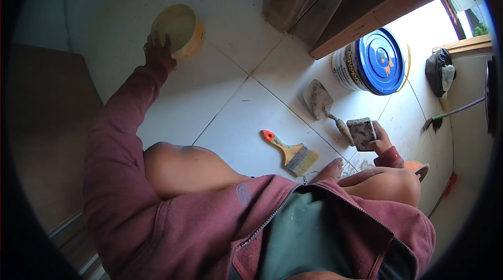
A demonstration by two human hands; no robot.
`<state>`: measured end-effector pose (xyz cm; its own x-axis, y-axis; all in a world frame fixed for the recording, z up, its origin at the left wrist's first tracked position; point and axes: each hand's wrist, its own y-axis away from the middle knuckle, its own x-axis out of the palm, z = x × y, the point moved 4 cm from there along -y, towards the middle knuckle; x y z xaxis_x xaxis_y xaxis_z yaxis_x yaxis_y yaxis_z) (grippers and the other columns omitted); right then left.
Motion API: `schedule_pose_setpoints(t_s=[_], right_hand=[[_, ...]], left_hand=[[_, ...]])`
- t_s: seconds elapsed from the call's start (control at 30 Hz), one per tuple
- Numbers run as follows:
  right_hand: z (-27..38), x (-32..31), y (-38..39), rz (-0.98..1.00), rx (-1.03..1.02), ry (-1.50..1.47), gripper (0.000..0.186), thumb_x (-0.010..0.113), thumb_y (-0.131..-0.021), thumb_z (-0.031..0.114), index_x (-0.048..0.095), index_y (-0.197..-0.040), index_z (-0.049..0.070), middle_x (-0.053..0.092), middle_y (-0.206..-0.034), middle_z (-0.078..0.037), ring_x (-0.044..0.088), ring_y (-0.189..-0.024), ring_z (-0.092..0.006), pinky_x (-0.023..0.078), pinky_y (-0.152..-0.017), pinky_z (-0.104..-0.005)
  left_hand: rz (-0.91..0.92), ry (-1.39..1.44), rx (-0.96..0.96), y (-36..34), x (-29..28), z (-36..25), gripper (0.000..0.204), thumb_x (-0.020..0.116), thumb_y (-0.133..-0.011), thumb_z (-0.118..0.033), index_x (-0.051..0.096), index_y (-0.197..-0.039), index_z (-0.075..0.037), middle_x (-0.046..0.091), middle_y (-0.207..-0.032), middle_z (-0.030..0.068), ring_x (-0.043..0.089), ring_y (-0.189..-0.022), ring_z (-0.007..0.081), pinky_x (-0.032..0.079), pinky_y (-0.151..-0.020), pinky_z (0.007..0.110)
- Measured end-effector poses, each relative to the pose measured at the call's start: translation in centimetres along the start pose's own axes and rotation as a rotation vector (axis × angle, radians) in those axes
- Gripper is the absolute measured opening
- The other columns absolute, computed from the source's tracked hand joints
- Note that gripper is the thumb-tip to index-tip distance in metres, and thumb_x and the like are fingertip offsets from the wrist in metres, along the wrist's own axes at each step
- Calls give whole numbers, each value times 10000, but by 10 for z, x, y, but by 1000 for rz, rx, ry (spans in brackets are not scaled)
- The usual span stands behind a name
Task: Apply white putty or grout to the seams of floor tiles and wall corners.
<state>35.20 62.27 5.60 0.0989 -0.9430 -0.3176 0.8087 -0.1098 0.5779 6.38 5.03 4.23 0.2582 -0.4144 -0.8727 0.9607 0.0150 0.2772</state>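
White tiled floor (230,117): left hand (157,52) w/ fingers hooked on rim of yellow bowl (178,29) far out, could tip it; right hand (378,143) clamps grey block (361,132) just beside trowel (322,103) and paintbrush (291,151), may knock them.

Yellow bowl (178,29) upright on tiles; grey block (361,132) held tilted.

dim interior | daylight glare upper right | fisheye bending, dark rim | sharp centre
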Motion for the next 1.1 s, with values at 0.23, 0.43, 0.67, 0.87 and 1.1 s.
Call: schedule_pose_setpoints(t_s=[0.23,0.43,0.67,0.87,1.1], right_hand=[[107,4,-17,307,146,323,581,617,-495,-80,478,-1050,24,555,-891,-45,543,-844,-156,466,-764,-283],[175,94,-73,489,68,525,599,667,-550,-36,461,-1110,10,563,-950,-78,541,-895,-172,470,-798,-301],[174,182,-136,538,-54,308,687,648,-578,106,384,-1204,5,520,-1024,-140,498,-952,-212,414,-835,-306],[150,225,-183,369,-251,269,715,720,-595,187,375,-1204,44,514,-996,-151,506,-935,-259,420,-830,-348],[158,268,-190,0,-565,946,717,743,-525,223,429,-1160,112,480,-1059,-165,507,-978,-362,443,-843,-403]], left_hand=[[-146,117,-60,37,40,-13,726,626,-748,-308,282,-1351,-94,213,-1401,185,207,-1296,378,248,-1022,472],[-450,437,157,60,86,-12,594,600,-794,-267,353,-1308,-99,245,-1392,157,239,-1282,366,288,-1021,468],[-735,704,385,60,87,2,227,644,-742,-75,600,-962,-107,485,-1250,64,420,-1194,307,489,-850,360],[-699,890,295,67,91,3,130,649,-725,-32,600,-843,-55,535,-1194,64,518,-1101,273,505,-820,348],[-526,822,154,128,90,21,116,625,-715,16,586,-817,-23,559,-1128,78,520,-1097,262,473,-857,335]])
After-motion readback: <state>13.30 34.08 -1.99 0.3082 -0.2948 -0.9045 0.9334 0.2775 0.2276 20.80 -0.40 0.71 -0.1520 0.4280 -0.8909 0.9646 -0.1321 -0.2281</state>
